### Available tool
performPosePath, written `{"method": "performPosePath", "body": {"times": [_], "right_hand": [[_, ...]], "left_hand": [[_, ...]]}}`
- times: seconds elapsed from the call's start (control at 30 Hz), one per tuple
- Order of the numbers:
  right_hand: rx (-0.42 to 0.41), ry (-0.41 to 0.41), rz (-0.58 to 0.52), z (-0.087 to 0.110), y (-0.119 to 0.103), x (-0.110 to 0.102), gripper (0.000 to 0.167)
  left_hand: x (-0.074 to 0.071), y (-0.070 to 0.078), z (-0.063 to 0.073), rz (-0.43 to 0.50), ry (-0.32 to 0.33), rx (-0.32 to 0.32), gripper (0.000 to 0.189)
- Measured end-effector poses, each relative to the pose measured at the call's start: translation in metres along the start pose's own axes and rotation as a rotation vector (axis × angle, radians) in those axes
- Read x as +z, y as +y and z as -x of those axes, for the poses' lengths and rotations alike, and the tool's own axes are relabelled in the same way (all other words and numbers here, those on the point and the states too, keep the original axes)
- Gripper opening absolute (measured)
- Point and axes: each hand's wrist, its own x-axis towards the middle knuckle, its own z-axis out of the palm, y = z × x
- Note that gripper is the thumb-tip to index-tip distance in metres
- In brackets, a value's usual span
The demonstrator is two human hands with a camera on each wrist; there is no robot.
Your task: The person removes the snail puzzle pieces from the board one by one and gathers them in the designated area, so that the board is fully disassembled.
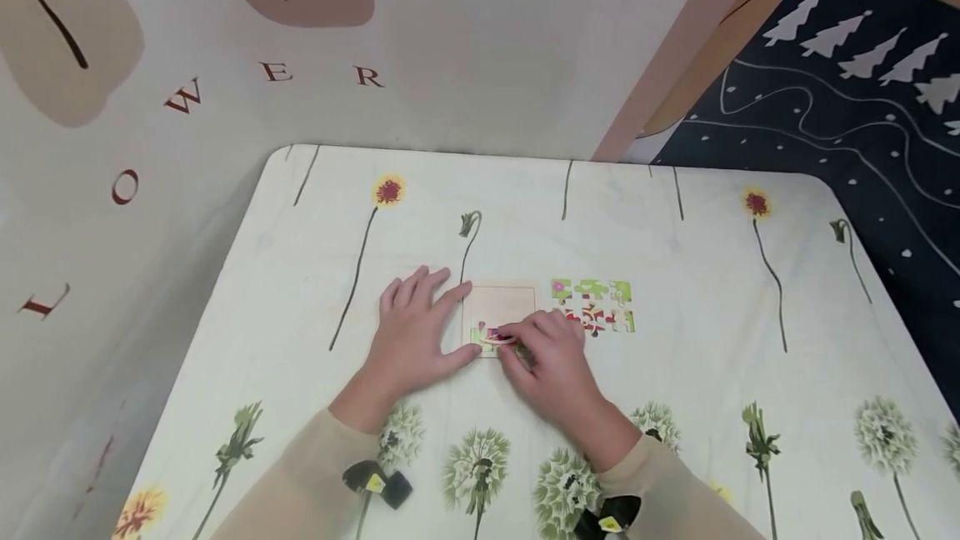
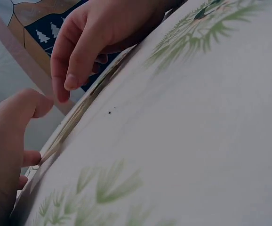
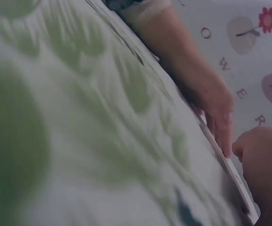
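Note:
A pale square puzzle board [image 1: 504,303] lies on the table, with several colourful jigsaw pieces [image 1: 480,338] along its lower part. My left hand [image 1: 416,327] is spread at the board's left side, thumb and index finger touching its edge. Over the board's lower right, my right hand [image 1: 551,361] pinches a puzzle piece [image 1: 497,339] between thumb and index finger; its fingers hide part of the lower row. Both the left hand [image 2: 11,132] and the right hand [image 2: 96,40] show in the left wrist view, low over the tabletop beside the board's edge.
Right of the board lies a group of loose green and red puzzle pieces [image 1: 592,298], partly behind the right hand. A white flower-print cloth [image 1: 675,273] covers the table. A wall with printed letters [image 1: 480,40] stands beyond the far edge.

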Motion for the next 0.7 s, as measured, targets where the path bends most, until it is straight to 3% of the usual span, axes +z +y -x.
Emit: {"method": "performPosePath", "body": {"times": [0.13,0.33,0.7], "right_hand": [[0.000,-0.025,0.067,-0.007,-0.008,0.012,0.019],[0.085,-0.154,0.156,-0.014,-0.013,0.014,0.036],[0.141,-0.203,0.118,-0.014,-0.014,0.016,0.032]], "left_hand": [[0.002,-0.001,0.000,0.030,0.028,0.006,0.068],[0.005,-0.001,-0.003,0.026,0.037,-0.010,0.062],[0.004,-0.002,-0.002,0.012,0.029,-0.020,0.060]]}}
